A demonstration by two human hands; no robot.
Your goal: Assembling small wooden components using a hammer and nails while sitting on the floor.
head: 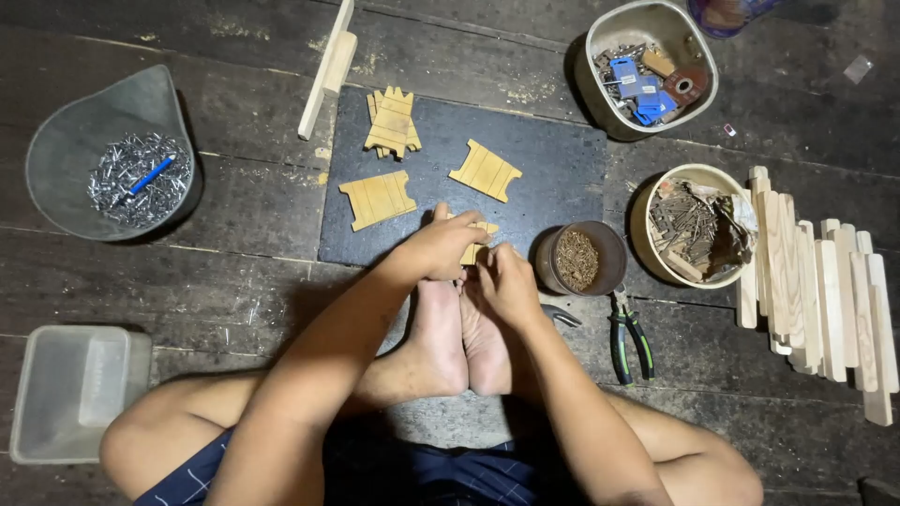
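Observation:
I sit cross-legged on a dark wooden floor with my feet together below a black board point(553, 169). My left hand point(439, 245) and my right hand point(506, 281) meet at the board's near edge, both gripping a small panel of joined wooden slats point(478, 240), mostly hidden by my fingers. Three more slat panels lie on the board: one at the left point(377, 199), one in the middle point(485, 171), and a small stack at the back point(392, 122).
A brown cup of small nails point(578, 259) stands right of my hands, pliers point(629, 343) beside it. A round bowl of nails point(689, 225), loose wooden slats point(825, 290), a metal tub of hardware point(650, 67), a grey scoop of staples point(112, 159), a plastic box point(75, 389).

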